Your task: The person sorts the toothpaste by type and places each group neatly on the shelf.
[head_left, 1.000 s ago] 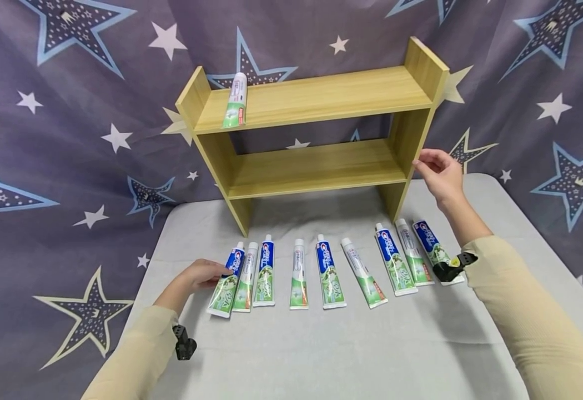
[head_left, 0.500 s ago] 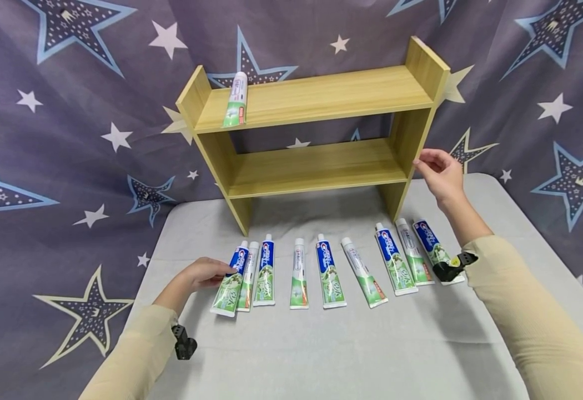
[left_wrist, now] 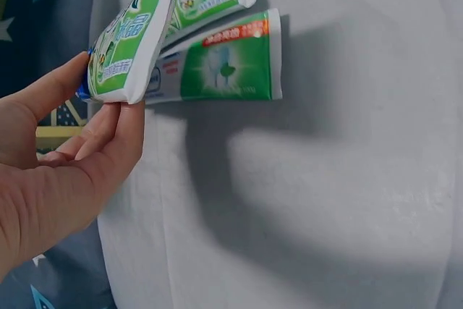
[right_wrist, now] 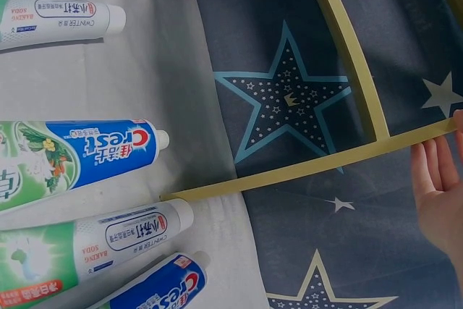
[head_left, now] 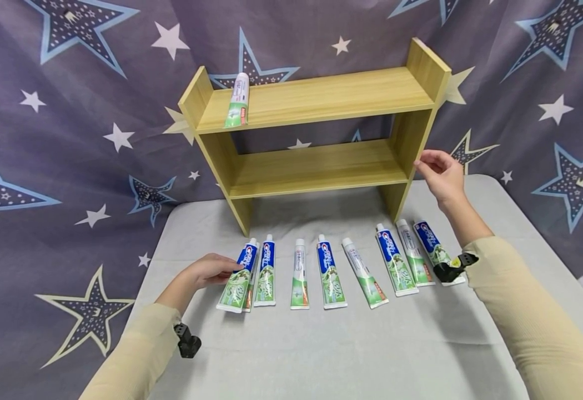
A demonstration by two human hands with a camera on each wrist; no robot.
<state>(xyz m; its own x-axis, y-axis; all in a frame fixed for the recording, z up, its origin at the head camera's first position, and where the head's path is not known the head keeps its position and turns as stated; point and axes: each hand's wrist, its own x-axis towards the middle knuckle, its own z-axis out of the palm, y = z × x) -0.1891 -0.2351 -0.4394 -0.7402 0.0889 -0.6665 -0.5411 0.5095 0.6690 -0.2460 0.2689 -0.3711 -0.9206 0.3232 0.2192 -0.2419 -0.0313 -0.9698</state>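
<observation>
My left hand [head_left: 212,271] pinches a blue-and-green Crest toothpaste tube [head_left: 237,283] between thumb and fingers. In the left wrist view this tube [left_wrist: 129,52] is tilted above the table, over a white-and-green toothpaste tube [left_wrist: 231,63]. From the head, that lower tube is mostly hidden behind the held one. A second Crest tube [head_left: 265,272] lies just to its right. My right hand [head_left: 441,175] holds the edge of the right side panel of a two-tier wooden shelf [head_left: 316,169]; in the right wrist view the fingers [right_wrist: 434,171] lie against that panel.
More toothpaste tubes lie in a row before the shelf, among them a white-and-green one [head_left: 299,275], a Crest one [head_left: 330,275] and several further right. One white-and-green tube [head_left: 237,100] leans on the upper tier at left. A star-patterned curtain [head_left: 96,222] hangs behind the grey-covered table [head_left: 321,355].
My left hand has carried the Crest tube a little to the right, so it now covers most of the white-and-green tube beside it. The right hand stays at the shelf.
</observation>
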